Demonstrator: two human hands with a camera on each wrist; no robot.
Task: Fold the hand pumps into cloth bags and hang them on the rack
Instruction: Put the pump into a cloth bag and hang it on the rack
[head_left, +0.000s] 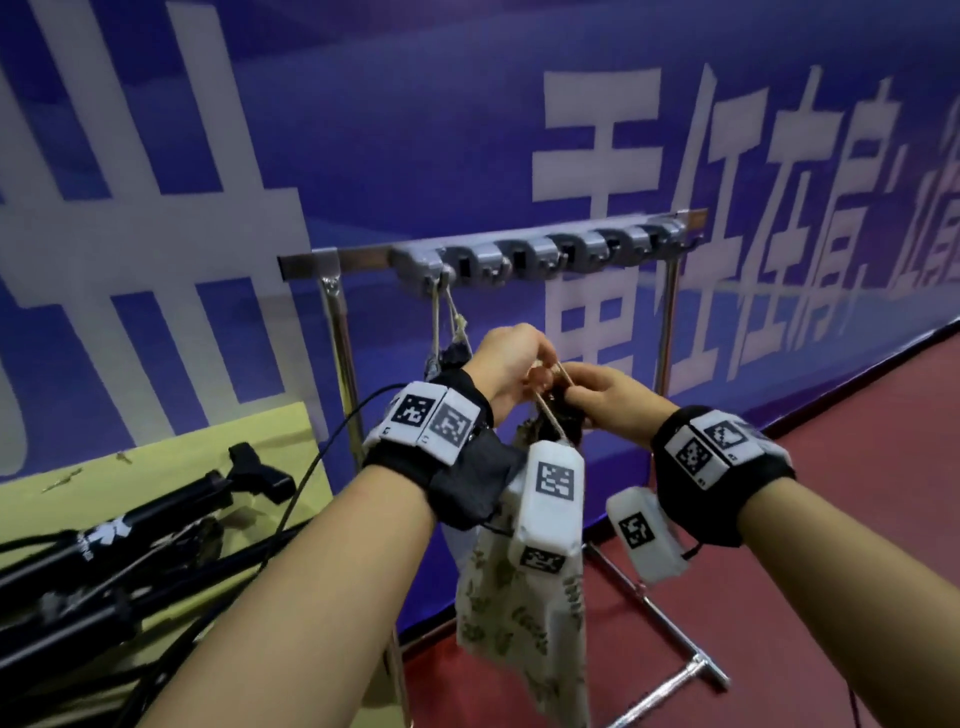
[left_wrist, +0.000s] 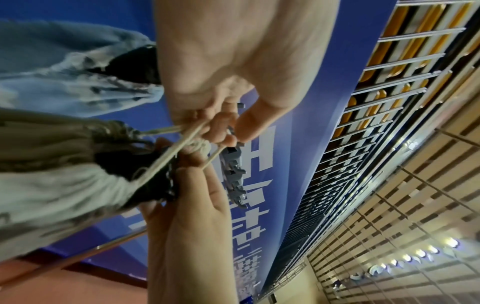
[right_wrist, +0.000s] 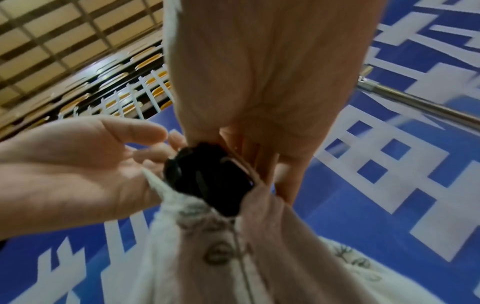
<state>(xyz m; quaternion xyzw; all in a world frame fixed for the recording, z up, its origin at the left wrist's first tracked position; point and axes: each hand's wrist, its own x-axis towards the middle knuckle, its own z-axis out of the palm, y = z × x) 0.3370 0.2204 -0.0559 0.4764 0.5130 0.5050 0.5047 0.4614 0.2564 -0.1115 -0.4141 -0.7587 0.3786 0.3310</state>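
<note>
Nearest to the camera, both forearms reach forward and meet in front of the rack. The left hand has its fingers curled round the pale drawstring of a leaf-printed cloth bag, and the right hand pinches the same cord and the gathered neck of the bag. So both hands are closed on this one bag. A black part of the hand pump sticks out from the puckered mouth, so the bag is not drawn fully tight.

The bag hangs down from the hands with its long axis about vertical, below the grip. Behind it, a first bag hangs by its cord from the hook at the left end of the rack.

The free grey hooks are above the hands and a little further away, along the bar to the right. I judge that the cord loop must go upward and forward to the second hook. The right hand seems nearer to it, but the difference is small.

At the left edge of the view, more black pumps lie on a yellow surface.
</note>
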